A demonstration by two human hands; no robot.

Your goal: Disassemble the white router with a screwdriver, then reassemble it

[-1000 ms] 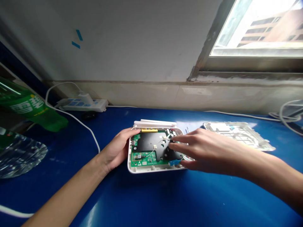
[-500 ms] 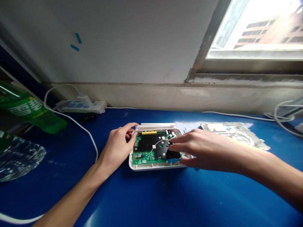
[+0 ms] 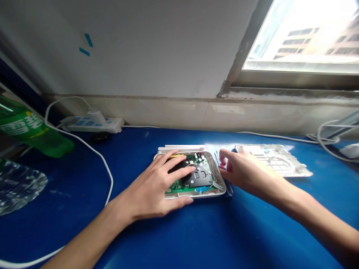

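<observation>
An opened white router casing point(image 3: 185, 195) lies on the blue table with its green circuit board point(image 3: 206, 161) showing. A black cover plate point(image 3: 198, 178) and thin wires sit on that board. My left hand point(image 3: 157, 183) lies over the casing's left part, fingers spread across the board and thumb along the front rim. Just right of the casing, my right hand point(image 3: 238, 168) is closed with thumb and forefinger around a slim tool with a red part, apparently a screwdriver point(image 3: 222, 165). Its far side is hidden by the fingers. A clear bluish handle point(image 3: 230, 189) shows below that hand.
The detached white casing cover point(image 3: 291, 164) lies to the right, behind my right wrist. At left are a power strip point(image 3: 112, 125) with a plugged-in charger, a white cable point(image 3: 105, 164), a small black object point(image 3: 100, 137) and a green bottle point(image 3: 39, 134). A wall stands behind.
My left hand has moved from the casing's left edge to lie spread over the board. My right hand has left the board for the tool at the casing's right side.
</observation>
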